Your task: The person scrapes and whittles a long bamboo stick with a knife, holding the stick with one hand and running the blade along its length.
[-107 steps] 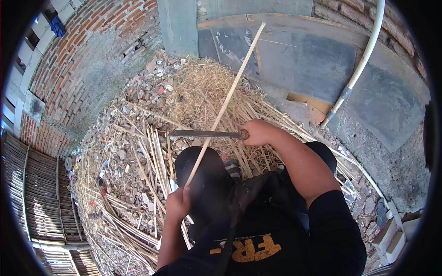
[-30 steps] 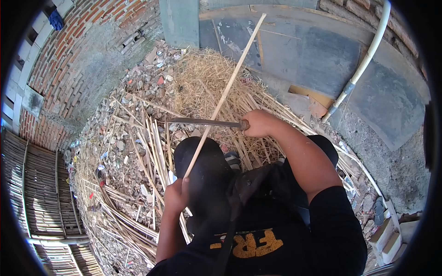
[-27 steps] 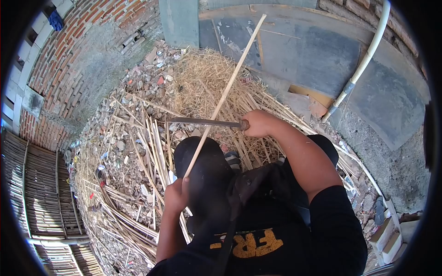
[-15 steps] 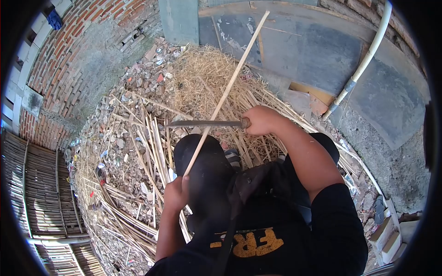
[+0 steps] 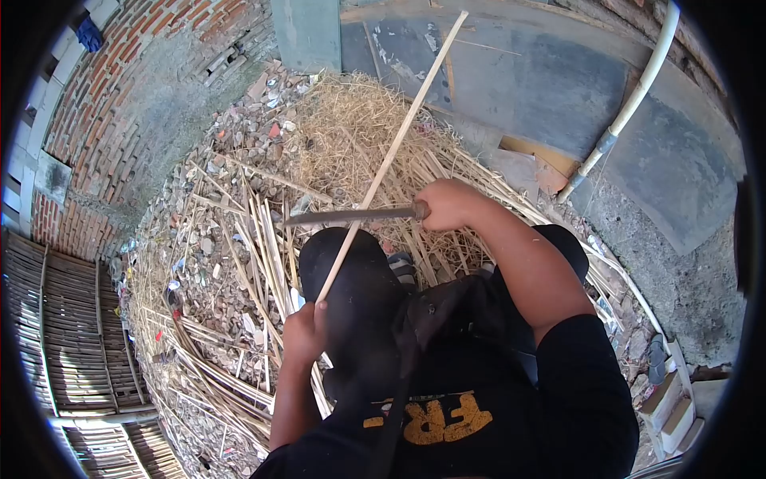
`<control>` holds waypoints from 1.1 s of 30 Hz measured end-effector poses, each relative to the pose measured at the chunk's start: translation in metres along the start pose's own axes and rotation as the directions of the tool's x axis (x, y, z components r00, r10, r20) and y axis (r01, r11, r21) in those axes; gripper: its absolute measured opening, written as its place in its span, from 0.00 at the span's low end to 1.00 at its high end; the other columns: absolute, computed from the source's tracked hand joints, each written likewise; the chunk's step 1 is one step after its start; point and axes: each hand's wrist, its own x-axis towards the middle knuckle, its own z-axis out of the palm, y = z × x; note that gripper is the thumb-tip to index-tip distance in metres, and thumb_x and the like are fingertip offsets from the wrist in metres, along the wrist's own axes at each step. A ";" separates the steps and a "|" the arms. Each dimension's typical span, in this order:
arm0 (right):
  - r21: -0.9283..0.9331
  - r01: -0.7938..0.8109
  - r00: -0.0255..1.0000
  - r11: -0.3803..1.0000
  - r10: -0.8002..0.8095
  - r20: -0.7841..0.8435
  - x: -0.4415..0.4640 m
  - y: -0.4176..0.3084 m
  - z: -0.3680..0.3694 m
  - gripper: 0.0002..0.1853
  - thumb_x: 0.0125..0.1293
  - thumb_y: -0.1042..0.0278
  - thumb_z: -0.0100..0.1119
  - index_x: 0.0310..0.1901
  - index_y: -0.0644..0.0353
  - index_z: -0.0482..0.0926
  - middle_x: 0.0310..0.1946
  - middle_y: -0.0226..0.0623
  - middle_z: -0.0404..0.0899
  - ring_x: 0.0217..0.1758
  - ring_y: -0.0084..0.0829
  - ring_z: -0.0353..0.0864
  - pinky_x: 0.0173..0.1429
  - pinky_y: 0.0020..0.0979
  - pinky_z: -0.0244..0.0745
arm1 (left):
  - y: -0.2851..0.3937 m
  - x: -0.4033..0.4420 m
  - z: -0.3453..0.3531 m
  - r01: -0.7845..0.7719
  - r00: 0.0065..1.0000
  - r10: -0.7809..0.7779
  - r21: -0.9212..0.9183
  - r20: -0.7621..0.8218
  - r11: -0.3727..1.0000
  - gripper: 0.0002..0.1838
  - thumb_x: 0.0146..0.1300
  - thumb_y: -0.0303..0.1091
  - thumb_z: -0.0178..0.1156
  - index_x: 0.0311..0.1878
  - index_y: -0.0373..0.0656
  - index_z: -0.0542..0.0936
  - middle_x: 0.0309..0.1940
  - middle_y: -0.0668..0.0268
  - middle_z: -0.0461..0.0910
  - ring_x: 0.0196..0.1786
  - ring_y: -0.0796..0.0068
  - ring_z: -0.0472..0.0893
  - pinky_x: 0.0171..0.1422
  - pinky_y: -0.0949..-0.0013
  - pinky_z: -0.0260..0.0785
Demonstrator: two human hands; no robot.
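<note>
My left hand (image 5: 305,331) is closed around the lower end of a long pale bamboo strip (image 5: 392,152), which slants up and to the right. A long-bladed knife (image 5: 351,215) is held by its handle in my right hand (image 5: 448,204). Its dark blade points left and crosses the strip just above my knee. The strip's far end stands free over the grey panels. Part of the handle is hidden inside my right fist.
Loose bamboo strips (image 5: 267,247) lie on rubble left of my knee. Dry shavings (image 5: 343,132) are heaped ahead. Grey panels (image 5: 550,88) and a pale pipe (image 5: 634,100) stand at the upper right. A brick wall (image 5: 120,120) and a bamboo screen (image 5: 76,327) are on the left.
The knife and my right hand have moved slightly up in the view, and the blade tip now tilts a little lower. The strip's far end is higher, and both hands keep their hold.
</note>
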 end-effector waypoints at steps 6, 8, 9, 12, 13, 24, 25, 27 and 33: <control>0.199 -0.173 0.977 0.965 0.194 -0.091 0.017 0.046 -0.014 0.15 0.55 0.60 0.64 0.39 0.63 0.86 0.34 0.51 0.87 0.41 0.53 0.86 0.48 0.47 0.79 | 0.000 -0.004 -0.006 -0.027 0.999 0.029 0.054 -0.022 0.998 0.24 0.79 0.46 0.55 0.29 0.37 0.76 0.20 0.42 0.77 0.27 0.34 0.80 0.34 0.41 0.69; 0.217 -0.142 0.979 0.966 0.170 -0.115 0.016 0.041 -0.012 0.15 0.55 0.61 0.64 0.39 0.62 0.86 0.36 0.51 0.87 0.42 0.53 0.86 0.49 0.47 0.80 | 0.000 0.000 -0.006 -0.046 0.999 0.047 0.059 -0.024 0.997 0.23 0.79 0.46 0.55 0.29 0.37 0.76 0.20 0.43 0.77 0.27 0.34 0.80 0.33 0.41 0.69; 0.226 -0.133 0.979 0.965 0.163 -0.121 0.015 0.037 -0.008 0.15 0.55 0.61 0.64 0.40 0.62 0.86 0.36 0.52 0.87 0.42 0.53 0.86 0.50 0.47 0.80 | 0.002 -0.001 -0.005 -0.046 0.999 0.047 0.055 -0.022 0.997 0.23 0.79 0.45 0.55 0.29 0.37 0.75 0.20 0.43 0.77 0.27 0.34 0.80 0.33 0.41 0.69; 0.057 -0.099 0.995 0.993 0.100 -0.012 -0.003 0.007 -0.008 0.14 0.54 0.63 0.64 0.40 0.59 0.88 0.38 0.51 0.87 0.45 0.52 0.87 0.52 0.49 0.81 | 0.005 -0.001 -0.005 -0.060 0.998 0.061 0.067 -0.012 0.996 0.23 0.79 0.45 0.55 0.29 0.37 0.75 0.19 0.43 0.77 0.27 0.35 0.80 0.33 0.41 0.69; -0.008 -0.070 0.997 0.997 0.071 0.026 -0.007 0.000 -0.005 0.14 0.54 0.63 0.64 0.40 0.59 0.88 0.38 0.51 0.87 0.46 0.52 0.87 0.52 0.49 0.81 | 0.006 0.001 -0.005 -0.066 0.998 0.068 0.074 -0.015 0.995 0.23 0.79 0.45 0.55 0.29 0.37 0.75 0.19 0.43 0.77 0.27 0.35 0.80 0.33 0.41 0.69; 0.109 -0.111 0.988 0.988 0.121 -0.092 0.027 0.038 -0.003 0.17 0.55 0.60 0.65 0.42 0.63 0.86 0.35 0.54 0.86 0.42 0.52 0.87 0.49 0.47 0.80 | 0.000 -0.003 -0.002 -0.073 0.992 0.083 0.101 -0.091 0.992 0.22 0.78 0.44 0.57 0.28 0.38 0.74 0.19 0.44 0.77 0.25 0.36 0.80 0.32 0.42 0.69; 0.127 -0.112 0.988 0.986 0.123 -0.090 0.024 0.037 -0.003 0.19 0.54 0.60 0.66 0.43 0.64 0.86 0.34 0.53 0.87 0.42 0.52 0.87 0.49 0.46 0.80 | -0.001 -0.003 -0.002 -0.075 0.993 0.083 0.100 -0.084 0.992 0.22 0.78 0.45 0.58 0.28 0.38 0.74 0.19 0.44 0.77 0.26 0.36 0.80 0.32 0.42 0.69; 0.129 -0.097 0.993 0.987 0.106 -0.062 0.011 0.023 -0.009 0.16 0.55 0.61 0.64 0.41 0.62 0.87 0.37 0.54 0.87 0.44 0.53 0.87 0.51 0.48 0.81 | 0.000 -0.003 -0.001 -0.071 0.995 0.077 0.094 -0.063 0.993 0.22 0.78 0.45 0.58 0.29 0.38 0.75 0.19 0.44 0.77 0.26 0.36 0.80 0.32 0.42 0.69; -0.065 0.033 0.999 0.997 -0.035 -0.020 -0.011 -0.011 0.000 0.14 0.54 0.62 0.63 0.41 0.57 0.88 0.37 0.50 0.87 0.46 0.52 0.87 0.51 0.50 0.81 | 0.006 -0.001 -0.002 -0.085 0.994 0.089 0.066 -0.059 0.994 0.23 0.78 0.44 0.57 0.28 0.38 0.74 0.19 0.44 0.77 0.25 0.36 0.79 0.31 0.43 0.69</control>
